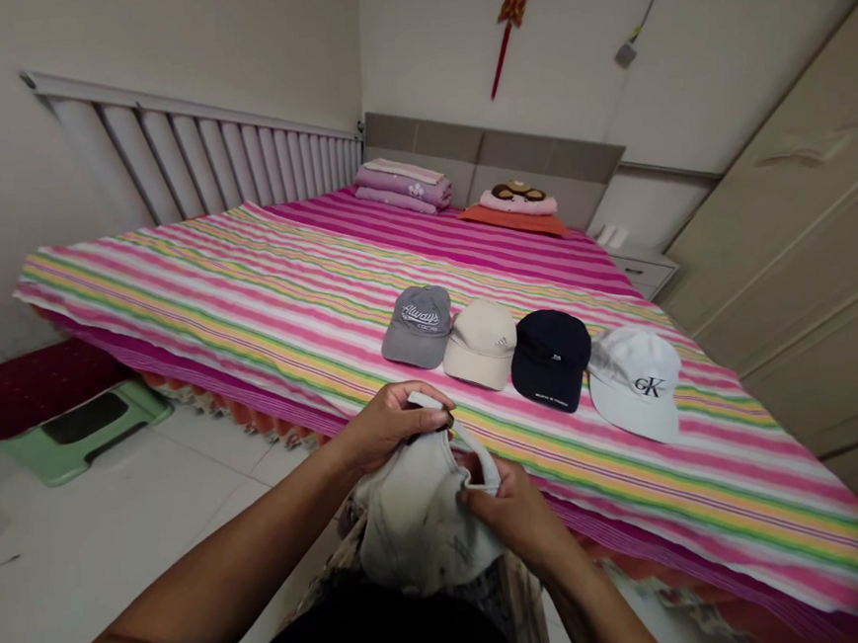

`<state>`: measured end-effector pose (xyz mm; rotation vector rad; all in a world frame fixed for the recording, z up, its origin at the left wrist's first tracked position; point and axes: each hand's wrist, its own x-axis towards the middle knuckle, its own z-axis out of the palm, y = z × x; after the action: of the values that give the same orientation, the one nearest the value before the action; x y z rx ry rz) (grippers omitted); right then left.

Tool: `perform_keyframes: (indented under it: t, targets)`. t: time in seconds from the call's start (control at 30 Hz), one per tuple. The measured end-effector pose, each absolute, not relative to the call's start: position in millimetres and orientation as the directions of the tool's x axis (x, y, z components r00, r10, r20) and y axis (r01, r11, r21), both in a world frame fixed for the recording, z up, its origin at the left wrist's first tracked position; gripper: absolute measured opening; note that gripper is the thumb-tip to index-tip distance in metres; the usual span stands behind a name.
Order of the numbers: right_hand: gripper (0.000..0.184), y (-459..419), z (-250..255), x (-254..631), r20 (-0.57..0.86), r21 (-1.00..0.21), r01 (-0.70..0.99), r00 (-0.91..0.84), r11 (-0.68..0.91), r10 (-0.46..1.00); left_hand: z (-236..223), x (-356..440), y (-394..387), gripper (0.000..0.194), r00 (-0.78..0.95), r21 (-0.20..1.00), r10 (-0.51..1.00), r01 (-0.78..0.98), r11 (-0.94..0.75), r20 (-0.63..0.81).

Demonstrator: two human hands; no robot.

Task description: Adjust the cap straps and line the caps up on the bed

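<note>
A pale grey-white baseball cap (pixel 430 520) is held over my lap, its back strap facing the bed. My left hand (pixel 393 425) pinches the strap and its dark buckle at the cap's left side. On the right, my right hand (pixel 514 513) grips the cap's edge by the strap opening. Beyond them several caps lie in a row on the striped bed sheet: a grey cap (pixel 419 327) with white lettering, a beige cap (pixel 480 345), a dark navy cap (pixel 552 359) and a white cap (pixel 636 382) with black "CK" letters.
The bed (pixel 248 286) has a slatted rail (pixel 214 145) on its left and a headboard (pixel 490 158) behind. Folded purple bedding (pixel 402 187) and a pink folded item (pixel 516 201) lie at its head. A green stool (pixel 88 433) stands at left; a wardrobe (pixel 800 233) at right.
</note>
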<state>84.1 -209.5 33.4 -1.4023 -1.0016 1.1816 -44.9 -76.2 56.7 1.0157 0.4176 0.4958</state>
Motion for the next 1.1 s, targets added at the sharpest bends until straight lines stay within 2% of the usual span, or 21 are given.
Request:
perform_keyframes:
  t: [0.1,0.2,0.33,0.43,0.6,0.8,1.1]
  targets:
    - [0.027,-211.7,37.9,92.2,-0.221,-0.908,-0.374,0.049,-0.187,0.974,59.3,-44.7,-75.1,0.029,0.822,0.86,0.561,-0.211,0.464,-0.101]
    - [0.026,-212.5,42.6,103.2,-0.135,-0.841,-0.517,-0.083,-0.158,0.987,64.8,-44.1,-75.5,0.029,0.831,0.824,0.55,-0.255,0.505,-0.08]
    - [0.024,-211.0,45.2,108.8,-0.101,-0.847,-0.507,-0.141,-0.159,0.985,70.1,-43.5,-75.9,0.03,0.842,0.779,0.536,-0.293,0.554,-0.065]
    - [0.023,-210.9,45.4,106.6,-0.094,-0.811,-0.56,-0.156,-0.166,0.983,69.4,-42.8,-75.6,0.027,0.848,0.761,0.525,-0.294,0.578,-0.072]
    - [0.036,-211.4,51.4,104.6,-0.075,-0.797,-0.589,-0.13,-0.137,0.989,67.1,-37.0,-80.8,0.028,0.881,0.755,0.472,-0.279,0.593,-0.045]
    - [0.026,-208.1,66.0,105.5,-0.122,-0.859,-0.499,-0.025,-0.118,0.992,72.3,-31.6,-89.3,0.029,0.898,0.783,0.44,-0.257,0.566,-0.024]
    - [0.03,-208.3,69.2,106.0,-0.174,-0.925,-0.345,0.015,-0.159,0.985,68.4,-34.0,-88.6,0.029,0.882,0.831,0.472,-0.256,0.494,-0.009]
